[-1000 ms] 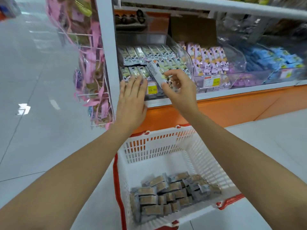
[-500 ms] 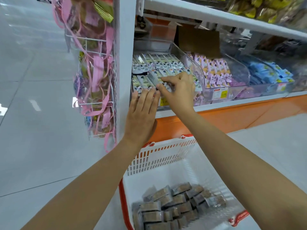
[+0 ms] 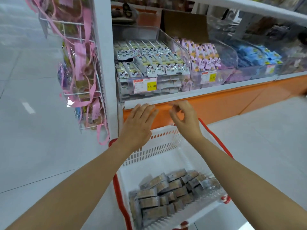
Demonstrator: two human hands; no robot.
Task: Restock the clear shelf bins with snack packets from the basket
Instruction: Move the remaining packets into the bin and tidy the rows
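Pale tiled shop floor (image 3: 33, 146) all around, and a white shelf (image 3: 216, 92) with an orange kick panel (image 3: 232, 103) under it runs across the top of the view. Three clear bins sit side by side on that shelf. The leftmost clear bin (image 3: 163, 33) is packed with white snack packets (image 3: 159, 63) in neat rows, with a price tag (image 3: 144, 85) stuck on its front (yellow patch reads 15.80). Next to it are purple packets (image 3: 204, 53), then blue packets (image 3: 254, 54) further right. Off to the left, a wire rack (image 3: 79, 63) hangs on the end of the shelving, stuffed with clear bags and pink ribbon. Down on the floor right in front of the shelf is the white basket (image 3: 159, 146) with red handles (image 3: 216, 138), and a pile of brownish snack packets (image 3: 166, 191) lies in its near end. Both hands are up between the basket and the bin, just below the shelf lip. The left hand (image 3: 138, 120) is flat, fingers straight and pressed together, tips right at the white lip. The right hand (image 3: 186, 118) is just beside it, fingers loosely curled with thumb close to forefinger; it's a bit blurry, but I can't see anything held in it.
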